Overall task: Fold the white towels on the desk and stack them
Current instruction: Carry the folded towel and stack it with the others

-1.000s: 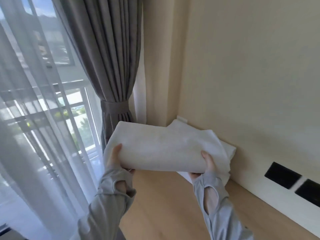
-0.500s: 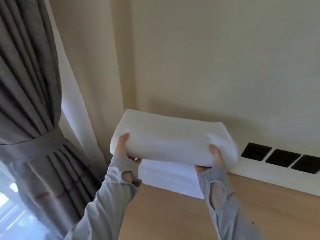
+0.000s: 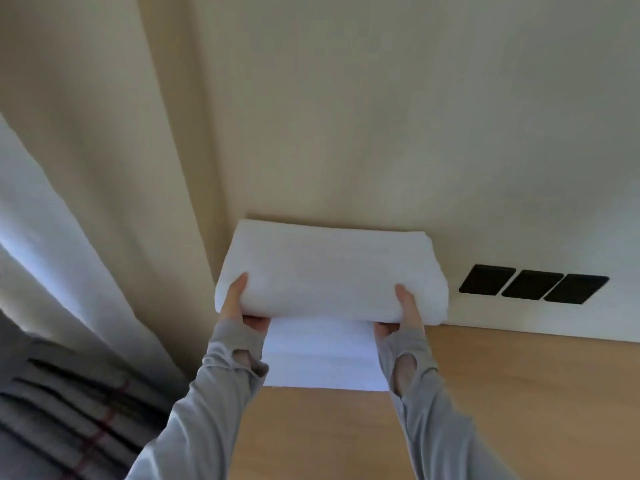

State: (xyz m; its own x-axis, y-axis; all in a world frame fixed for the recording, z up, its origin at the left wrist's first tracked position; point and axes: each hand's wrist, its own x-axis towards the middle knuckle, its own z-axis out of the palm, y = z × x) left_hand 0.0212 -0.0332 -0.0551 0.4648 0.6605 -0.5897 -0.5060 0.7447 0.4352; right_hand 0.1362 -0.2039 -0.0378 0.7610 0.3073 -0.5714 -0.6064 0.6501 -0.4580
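Both hands are on the same folded white towel (image 3: 329, 271), one at each end of its near edge. The left hand (image 3: 242, 310) grips the left corner with the thumb lying on top of the fabric and the fingers curled under it. The right hand (image 3: 405, 317) does the same thing at the right end, thumb on top and fingers tucked below. So neither hand is free, they're both clamped on that towel.

The towel is a thick, tidy rectangle, lying flat, with its far edge right up against the cream wall (image 3: 381, 116). Directly under it is a stack of folded white towels (image 3: 322, 358) sitting on the wooden desk (image 3: 519, 393), pushed back into the corner. The held towel overhangs the stack on both sides. Honestly I can't tell if it's resting on the stack or hanging just above it, because the fingers are in between and the white blurs together.

Other stuff: both arms are in light grey sleeves (image 3: 207, 410) with thumb holes. A white strip (image 3: 519, 317) runs along the back of the desk with three black square panels (image 3: 533, 284) set in it, just right of the towel. On the left there's a pale curtain (image 3: 52, 220), and below it a grey pleated curtain (image 3: 69, 410) with thin reddish lines.
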